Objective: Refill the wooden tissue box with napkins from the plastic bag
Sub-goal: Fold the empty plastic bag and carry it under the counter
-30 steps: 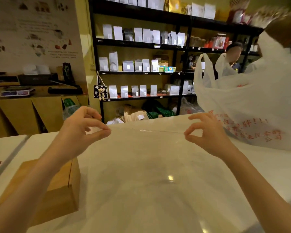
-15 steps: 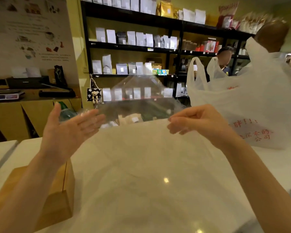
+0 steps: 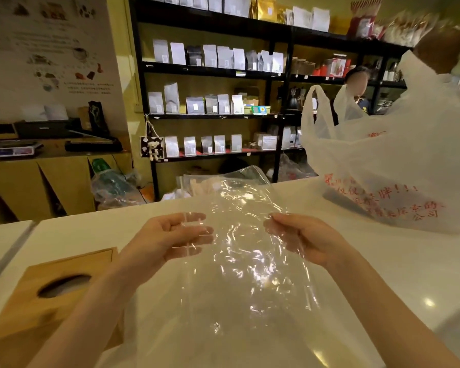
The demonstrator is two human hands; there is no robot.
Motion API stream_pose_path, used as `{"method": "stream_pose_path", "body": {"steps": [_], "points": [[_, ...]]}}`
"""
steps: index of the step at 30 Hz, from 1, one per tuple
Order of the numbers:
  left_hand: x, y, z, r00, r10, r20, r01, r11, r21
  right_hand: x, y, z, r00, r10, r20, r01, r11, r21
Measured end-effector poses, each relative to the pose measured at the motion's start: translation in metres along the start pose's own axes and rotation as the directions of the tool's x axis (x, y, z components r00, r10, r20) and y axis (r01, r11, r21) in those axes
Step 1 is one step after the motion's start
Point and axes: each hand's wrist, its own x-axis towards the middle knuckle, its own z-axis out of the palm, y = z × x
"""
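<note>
Clear, crinkled plastic fills the middle of the frame: a transparent plastic bag [image 3: 239, 251] that you hold up between your two hands above the white countertop [image 3: 398, 261]. Your left hand [image 3: 165, 240] sits left of centre, palm turned inward, with its fingers [image 3: 197, 231] curled against the bag's left edge and seen partly through the film. Your right hand [image 3: 306, 240] is right of centre, its fingers [image 3: 276, 221] pinched closed on the bag's right edge. The bag's upper end stands up past your fingertips toward the shelves, and its lower part hangs down toward the bottom of the frame, over the countertop. Whether any napkins are inside it I cannot tell; only glare and wrinkles show.

At the lower left of the frame, partly behind your left forearm, the light brown wooden tissue box [image 3: 37, 301] rests on the countertop with its oval slot facing up. At the right of the frame a large white carrier bag with red printed characters [image 3: 398, 168] stands on the countertop, well apart from your right hand. Black metal shelves stocked with pale pouches [image 3: 213, 107] run across the upper centre behind the counter.
</note>
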Motion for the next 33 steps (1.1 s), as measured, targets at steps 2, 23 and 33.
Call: {"method": "stream_pose_path", "body": {"steps": [2, 23, 33], "points": [[0.002, -0.005, -0.001, 0.997, -0.029, -0.067, 0.031, 0.999, 0.017, 0.002, 0.006, -0.002, 1.000, 0.002, 0.012, -0.001, 0.996, -0.086], [-0.007, 0.008, -0.019, 0.970, -0.174, 0.169, 0.180, 0.983, -0.026, 0.007, 0.023, -0.044, 0.961, -0.009, 0.278, 0.039, 0.994, -0.103], [-0.013, -0.019, -0.001, 0.983, -0.183, -0.003, 0.176, 0.950, -0.258, 0.015, 0.038, -0.052, 0.885, -0.012, 0.466, -0.172, 0.920, 0.352]]}}
